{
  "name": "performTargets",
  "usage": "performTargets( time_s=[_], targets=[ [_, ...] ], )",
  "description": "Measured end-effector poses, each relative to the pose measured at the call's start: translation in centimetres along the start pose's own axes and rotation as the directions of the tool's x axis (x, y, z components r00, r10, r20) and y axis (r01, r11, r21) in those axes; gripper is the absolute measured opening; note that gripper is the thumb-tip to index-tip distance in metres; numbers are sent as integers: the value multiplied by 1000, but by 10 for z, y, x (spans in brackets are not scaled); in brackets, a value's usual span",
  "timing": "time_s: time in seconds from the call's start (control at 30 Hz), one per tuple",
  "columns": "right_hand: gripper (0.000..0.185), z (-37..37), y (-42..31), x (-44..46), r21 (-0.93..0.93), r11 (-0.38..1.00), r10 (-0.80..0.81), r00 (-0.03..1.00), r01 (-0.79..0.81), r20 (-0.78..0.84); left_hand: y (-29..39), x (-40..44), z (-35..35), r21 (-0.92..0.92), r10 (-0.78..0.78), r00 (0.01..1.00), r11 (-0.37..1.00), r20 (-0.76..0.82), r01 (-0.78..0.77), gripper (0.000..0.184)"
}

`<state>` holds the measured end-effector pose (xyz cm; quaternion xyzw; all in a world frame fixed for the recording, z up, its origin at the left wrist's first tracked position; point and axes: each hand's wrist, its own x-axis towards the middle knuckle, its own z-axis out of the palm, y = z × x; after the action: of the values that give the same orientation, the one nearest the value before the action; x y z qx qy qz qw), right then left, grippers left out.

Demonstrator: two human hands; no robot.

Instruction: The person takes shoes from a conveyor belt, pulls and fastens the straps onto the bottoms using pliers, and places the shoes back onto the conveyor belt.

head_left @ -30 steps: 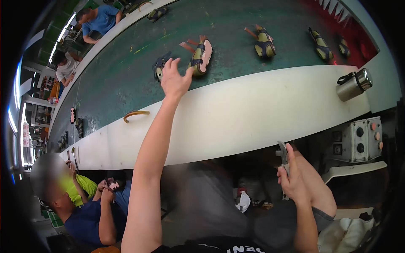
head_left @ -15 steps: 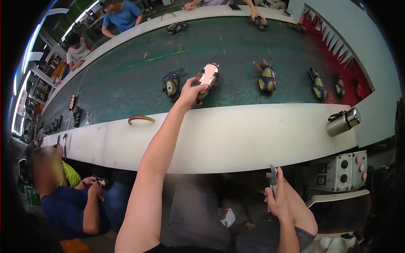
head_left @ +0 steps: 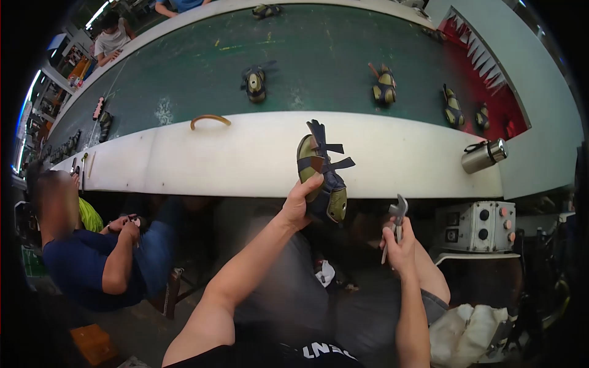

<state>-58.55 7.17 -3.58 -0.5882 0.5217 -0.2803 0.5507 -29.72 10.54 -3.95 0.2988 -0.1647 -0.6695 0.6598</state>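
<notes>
Held up in front of the white table edge is an olive and navy shoe upper (head_left: 332, 184) with loose dark straps. My left hand (head_left: 297, 205) is closed around it, thumb across its near side. To the right and lower down, over my leg, my right hand (head_left: 400, 250) grips metal pincers (head_left: 399, 213), jaws pointing up. The pincers are apart from the shoe upper. On the green conveyor belt beyond lies a similar shoe upper (head_left: 255, 86), and another shoe upper (head_left: 384, 86) lies to its right.
A curved tan strip (head_left: 210, 120) lies on the white ledge (head_left: 245, 156). At its right end lies a steel flask (head_left: 483, 157). Below that stands a control box (head_left: 477, 227) with knobs. A co-worker in dark blue (head_left: 92, 264) sits to my left.
My left hand has drawn the shoe upper off the belt toward me and turned it, so its straps and olive side show instead of the pale sole. The pincers stay in my right hand.
</notes>
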Motion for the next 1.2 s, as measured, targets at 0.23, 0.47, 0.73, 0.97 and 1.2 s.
performTargets(
  time_s=[0.23,0.47,0.73,0.97,1.2],
  targets=[
    [26,-5,-36,1,205,975,-96,995,87,30,-48,-69,3,-96,-198,960,971,198,220,61],
    [38,25,-105,6,0,995,-97,975,99,199,-63,-103,15,-131,-388,896,898,217,421,74],
    [36,47,-91,4,51,979,-204,967,199,151,-72,-117,10,-91,-397,881,897,258,432,83],
    [38,57,-80,11,-71,973,-207,967,219,150,-83,-127,0,-184,-382,917,899,116,397,72],
    [36,58,-65,-45,-72,995,-64,997,68,50,-62,-117,20,75,94,979,994,-181,-81,58]
  ],
)
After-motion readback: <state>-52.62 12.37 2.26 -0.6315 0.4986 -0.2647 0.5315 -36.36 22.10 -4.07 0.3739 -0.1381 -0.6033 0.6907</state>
